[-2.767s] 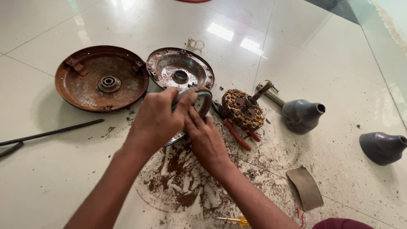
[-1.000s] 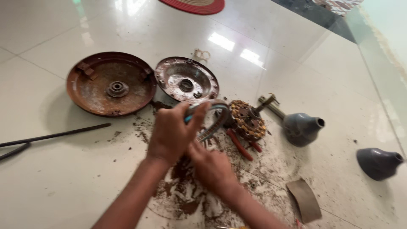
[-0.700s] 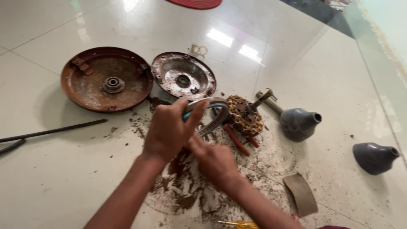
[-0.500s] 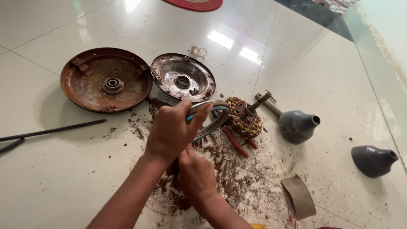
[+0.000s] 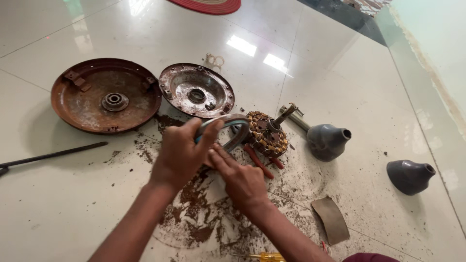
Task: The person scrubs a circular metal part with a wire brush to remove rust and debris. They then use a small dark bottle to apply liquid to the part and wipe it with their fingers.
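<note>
Gripping: left hand (image 5: pixel 182 153) clamped on the metal ring (image 5: pixel 228 130), held tilted above the floor (image 5: pixel 340 63).
Right hand (image 5: pixel 240 177): fingers (image 5: pixel 218 157) together, pressed against the ring's lower edge.
Beside ring: copper coil (image 5: pixel 264 133), red pliers (image 5: pixel 257 160).
Behind: rusty cover (image 5: pixel 87 104), silver cover (image 5: pixel 196 90).
Underneath: rust dust (image 5: pixel 194 228).

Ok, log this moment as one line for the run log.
left hand: grips metal ring | right hand: fingers on ring's inner side | floor: rust debris, two round covers, wound stator, red-handled pliers
</note>
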